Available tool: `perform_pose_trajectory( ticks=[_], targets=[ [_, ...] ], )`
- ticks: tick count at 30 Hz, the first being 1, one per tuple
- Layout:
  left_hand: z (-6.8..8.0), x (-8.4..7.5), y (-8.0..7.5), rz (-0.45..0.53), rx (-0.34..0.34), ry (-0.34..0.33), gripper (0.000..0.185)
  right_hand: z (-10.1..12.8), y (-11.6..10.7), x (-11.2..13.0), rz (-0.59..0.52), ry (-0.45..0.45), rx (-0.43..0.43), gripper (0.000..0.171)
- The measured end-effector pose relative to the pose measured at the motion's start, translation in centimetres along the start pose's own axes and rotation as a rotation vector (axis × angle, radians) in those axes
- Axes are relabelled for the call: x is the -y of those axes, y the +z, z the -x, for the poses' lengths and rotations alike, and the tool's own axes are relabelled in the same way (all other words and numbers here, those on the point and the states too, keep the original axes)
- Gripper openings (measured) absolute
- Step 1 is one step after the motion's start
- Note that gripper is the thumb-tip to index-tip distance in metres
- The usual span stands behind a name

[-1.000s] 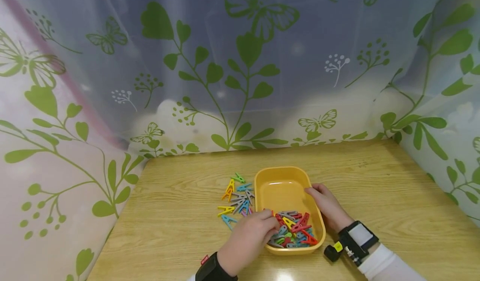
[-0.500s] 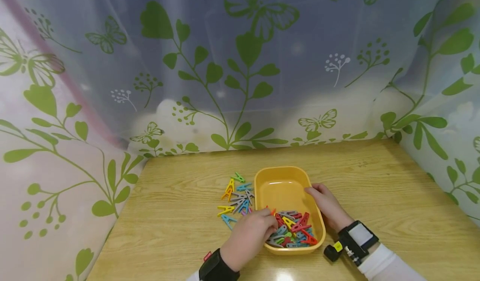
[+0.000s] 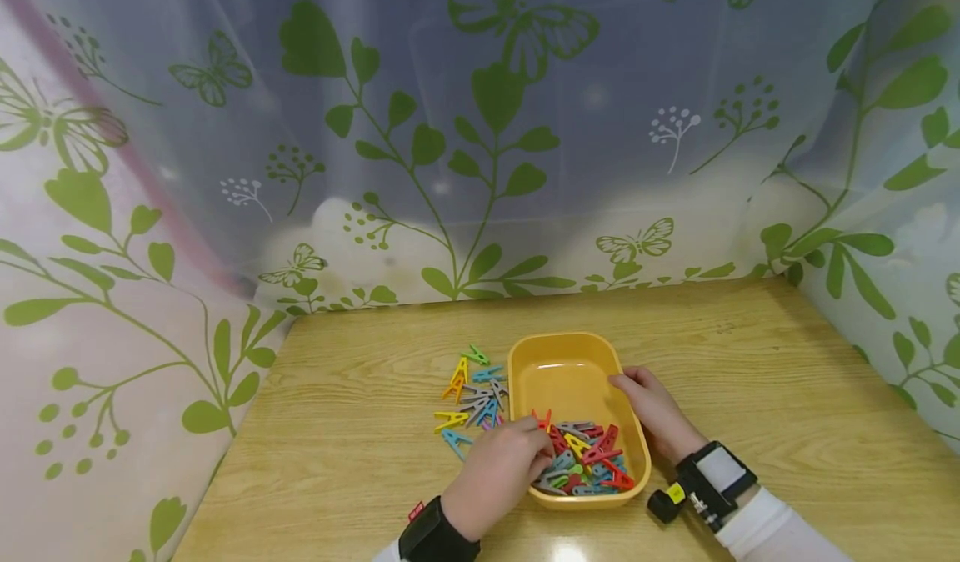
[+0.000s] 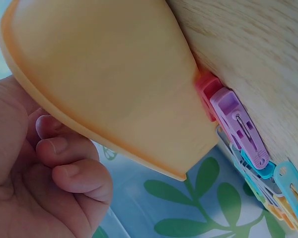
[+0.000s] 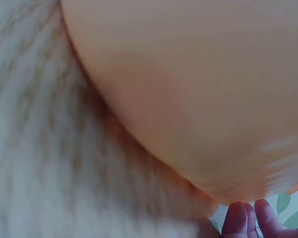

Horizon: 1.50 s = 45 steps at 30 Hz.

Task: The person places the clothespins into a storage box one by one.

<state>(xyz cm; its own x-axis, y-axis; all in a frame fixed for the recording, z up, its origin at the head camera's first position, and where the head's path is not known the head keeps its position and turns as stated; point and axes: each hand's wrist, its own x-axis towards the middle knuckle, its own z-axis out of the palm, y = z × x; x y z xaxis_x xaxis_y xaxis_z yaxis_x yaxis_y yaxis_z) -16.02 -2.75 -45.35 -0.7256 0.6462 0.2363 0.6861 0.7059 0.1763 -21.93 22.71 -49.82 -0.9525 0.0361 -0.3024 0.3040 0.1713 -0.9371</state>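
Note:
A yellow plastic tray [image 3: 570, 370] sits on the wooden table, with several coloured clothespins [image 3: 588, 458] heaped in its near end. My left hand [image 3: 534, 441] is at the tray's left rim, fingers curled, pinching an orange-red clothespin [image 3: 542, 419] just above the heap. In the left wrist view the curled fingers [image 4: 64, 168] lie below the tray's outer wall [image 4: 104, 74]. My right hand [image 3: 637, 391] grips the tray's right rim. Its fingertips [image 5: 241, 220] show under the tray wall [image 5: 198, 89] in the right wrist view.
A loose pile of clothespins [image 3: 472, 395] lies on the table left of the tray; a purple one [image 4: 241, 129] touches the tray's wall. The wooden table [image 3: 750, 362] is hemmed on three sides by a leaf-print curtain [image 3: 480, 170].
My left hand has drawn back slightly towards me, and the orange-red clothespin at its fingertips now stands clear of them. The right hand and tray have not moved.

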Motion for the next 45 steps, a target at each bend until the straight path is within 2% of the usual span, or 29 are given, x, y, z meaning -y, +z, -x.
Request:
perform_pose_trajectory(
  ticks=[6,12,17,20,26,33,40,45],
  targets=[
    [0.3,0.1,-0.4,0.061,-0.024,-0.021,0.006,0.1,0.0,-0.1,-0.003,-0.006,-0.004,0.057],
    [0.9,1.3,-1.3,0.118,-0.129,-0.059,0.009,0.2,0.0,-0.1,-0.012,0.001,0.005,0.059],
    [1.7,3.2,-1.8,0.061,-0.234,-0.096,0.011,0.3,-0.1,0.0,-0.01,0.012,0.008,0.059],
    [2.3,4.5,-1.9,0.041,-0.253,-0.134,0.011,0.3,-0.1,0.1,-0.01,0.014,0.008,0.06],
    [3.7,7.0,-1.8,0.042,-0.226,-0.227,0.015,0.2,-0.1,0.1,-0.005,0.019,0.011,0.062],
    [5.1,8.8,-1.6,0.047,-0.125,-0.306,0.016,0.1,-0.1,0.1,-0.012,0.014,0.015,0.063],
    [5.9,9.2,-1.1,0.048,-0.019,-0.276,0.012,0.1,-0.1,0.0,-0.026,0.014,0.014,0.06],
    [6.2,9.1,-0.7,0.047,0.013,-0.21,0.014,0.1,0.0,-0.1,-0.032,0.013,0.016,0.056]
  ],
)
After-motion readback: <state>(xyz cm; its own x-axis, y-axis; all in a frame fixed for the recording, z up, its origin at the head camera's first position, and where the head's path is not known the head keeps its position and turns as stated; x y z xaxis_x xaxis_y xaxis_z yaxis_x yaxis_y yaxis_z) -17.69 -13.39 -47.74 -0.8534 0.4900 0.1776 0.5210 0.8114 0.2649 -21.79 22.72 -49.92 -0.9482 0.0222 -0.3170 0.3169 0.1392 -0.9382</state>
